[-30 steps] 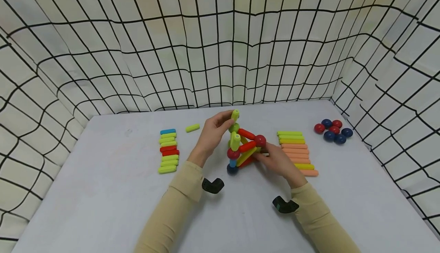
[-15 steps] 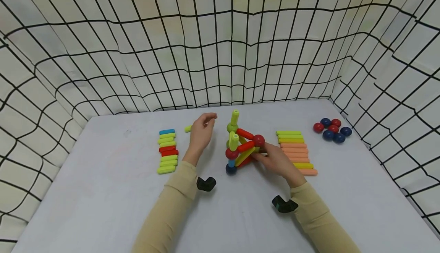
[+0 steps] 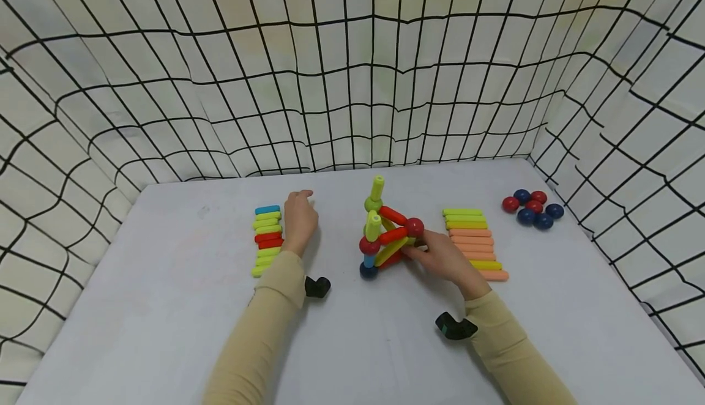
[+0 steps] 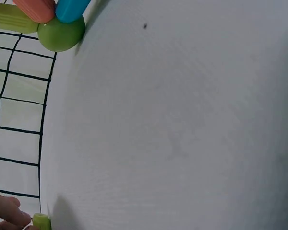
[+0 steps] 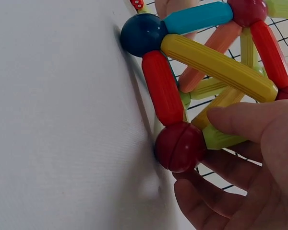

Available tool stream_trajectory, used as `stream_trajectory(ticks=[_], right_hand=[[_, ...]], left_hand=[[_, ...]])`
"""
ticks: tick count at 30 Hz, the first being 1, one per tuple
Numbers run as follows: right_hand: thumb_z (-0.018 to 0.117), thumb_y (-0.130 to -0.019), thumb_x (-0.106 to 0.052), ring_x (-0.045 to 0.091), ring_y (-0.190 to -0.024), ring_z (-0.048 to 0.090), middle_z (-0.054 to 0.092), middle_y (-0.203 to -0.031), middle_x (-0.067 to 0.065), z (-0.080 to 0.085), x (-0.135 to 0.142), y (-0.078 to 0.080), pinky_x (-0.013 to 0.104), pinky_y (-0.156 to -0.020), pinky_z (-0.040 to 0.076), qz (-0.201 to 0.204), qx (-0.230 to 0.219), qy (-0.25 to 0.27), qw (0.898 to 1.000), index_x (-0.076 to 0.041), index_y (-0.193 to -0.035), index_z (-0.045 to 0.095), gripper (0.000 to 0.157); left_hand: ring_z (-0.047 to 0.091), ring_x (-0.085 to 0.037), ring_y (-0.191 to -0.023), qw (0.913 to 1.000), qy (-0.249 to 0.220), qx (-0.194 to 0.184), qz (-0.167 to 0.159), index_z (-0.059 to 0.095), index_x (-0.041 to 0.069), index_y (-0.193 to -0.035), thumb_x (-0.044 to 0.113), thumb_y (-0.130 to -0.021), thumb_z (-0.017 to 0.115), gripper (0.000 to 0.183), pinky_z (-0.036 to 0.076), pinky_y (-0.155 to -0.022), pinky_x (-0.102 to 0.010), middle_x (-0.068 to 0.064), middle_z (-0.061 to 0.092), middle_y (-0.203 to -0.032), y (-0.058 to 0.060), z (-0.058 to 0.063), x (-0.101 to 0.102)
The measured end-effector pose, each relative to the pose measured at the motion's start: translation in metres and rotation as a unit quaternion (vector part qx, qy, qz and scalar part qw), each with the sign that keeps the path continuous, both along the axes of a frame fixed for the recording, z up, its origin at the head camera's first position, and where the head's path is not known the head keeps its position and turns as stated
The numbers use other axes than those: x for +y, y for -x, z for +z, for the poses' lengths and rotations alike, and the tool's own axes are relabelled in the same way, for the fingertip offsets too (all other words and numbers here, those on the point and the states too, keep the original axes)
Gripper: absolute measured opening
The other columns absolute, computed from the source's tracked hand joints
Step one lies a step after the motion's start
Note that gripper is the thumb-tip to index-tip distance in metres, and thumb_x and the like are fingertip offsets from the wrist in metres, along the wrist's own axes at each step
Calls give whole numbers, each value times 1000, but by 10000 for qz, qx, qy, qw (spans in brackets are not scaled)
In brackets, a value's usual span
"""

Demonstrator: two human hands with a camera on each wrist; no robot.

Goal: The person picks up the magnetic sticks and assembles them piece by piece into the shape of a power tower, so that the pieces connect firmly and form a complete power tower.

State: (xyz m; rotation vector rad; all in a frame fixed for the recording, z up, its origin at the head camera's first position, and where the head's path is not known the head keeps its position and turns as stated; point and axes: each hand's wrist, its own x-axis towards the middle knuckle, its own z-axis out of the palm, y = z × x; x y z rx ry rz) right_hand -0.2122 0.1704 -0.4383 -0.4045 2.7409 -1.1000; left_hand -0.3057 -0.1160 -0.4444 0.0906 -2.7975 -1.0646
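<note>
A magnetic stick-and-ball frame (image 3: 392, 234) stands on the table in the head view, two green sticks (image 3: 377, 188) pointing up from it. My right hand (image 3: 443, 260) holds its right side. Up close in the right wrist view, the thumb (image 5: 240, 117) lies over a yellow stick and the other fingers curl beneath, beside a red ball (image 5: 180, 147). Left of the frame, my left hand (image 3: 301, 221) is curled low over the table. In the left wrist view its fingertips (image 4: 17, 215) pinch a short green stick (image 4: 42, 222), mostly cut off; the head view hides this stick.
A column of short blue, green and red sticks (image 3: 268, 229) lies just left of my left hand. Green, yellow and orange longer sticks (image 3: 470, 241) lie right of the frame. Red and blue balls (image 3: 533, 208) cluster at the far right. Black-gridded white walls (image 3: 352, 87) border the table.
My left hand has let go of the frame's upright green stick and moved left and down to the lone green stick by the short-stick column. My right hand has kept its hold.
</note>
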Motion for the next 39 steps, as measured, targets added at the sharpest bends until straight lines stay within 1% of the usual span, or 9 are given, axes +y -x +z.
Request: stream_trajectory(ticks=[6,13,18,23,26,29,33,36,39], right_hand=[[64,-95,-26,25,-100,62,67,-110,9,2,2,0,42,-85,54,185,-49,-6,9998,-7,-123,62,34],[64,-95,-27,22,-98,62,67,-111,7,2,3,2,40,-84,55,203,-193,37,9996,-8,-125,61,35],[65,-95,-27,22,-99,62,67,-110,6,1,3,2,40,-85,54,234,-116,90,9996,-9,-124,62,35],[66,-94,-29,23,-100,62,68,-110,5,-1,2,1,39,-84,55,131,17,87,9999,-9,-123,63,35],[66,-94,-29,23,-96,63,69,-107,7,-3,0,2,37,-80,55,-60,96,75,9999,-7,-120,64,34],[66,-94,-29,23,-92,63,70,-106,9,-3,0,2,37,-78,55,-191,165,35,9997,-5,-118,65,33],[67,-93,-28,25,-96,63,69,-107,9,-3,1,2,40,-81,55,-209,99,69,9997,-6,-119,64,34],[68,-92,-27,26,-101,62,68,-110,8,-3,2,3,42,-85,54,-128,1,119,9998,-7,-122,63,36],[69,-92,-24,26,-104,62,68,-112,8,-4,3,4,43,-87,54,-25,-11,111,9999,-7,-123,62,37]], left_hand=[[50,-44,-115,9968,523,548,264,67,-3,-117,-11,-88,47,36,41,-96,-51,-25,56,-123,-5,-5,0],[52,-43,-111,9967,750,267,131,63,-12,-118,-13,-87,47,35,40,-100,-47,-30,60,-116,-6,-7,-6],[56,-41,-110,9992,390,-81,-12,64,-9,-119,-8,-92,51,30,45,-98,-46,-26,62,-117,-5,-6,-4],[58,-32,-113,9949,-816,-445,-401,62,-2,-127,7,-94,61,33,49,-94,-41,-19,64,-122,-11,-1,1],[59,-28,-113,9810,-1628,-681,-809,58,1,-131,14,-96,63,38,51,-92,-39,-16,61,-125,-19,6,6],[62,-25,-110,9613,-2197,-980,-1339,56,5,-133,18,-96,63,40,50,-96,-39,-13,59,-125,-30,17,10],[64,-22,-106,9321,-2433,-1463,-2249,56,8,-131,23,-95,65,40,45,-102,-42,-9,61,-121,-43,26,6],[63,-22,-106,9044,-2404,-1775,-3045,59,8,-126,22,-94,66,36,44,-103,-43,-8,64,-116,-49,27,-5],[62,-24,-104,8673,-2375,-2039,-3870,63,7,-120,16,-93,66,28,48,-97,-39,-8,67,-112,-53,23,-14]])
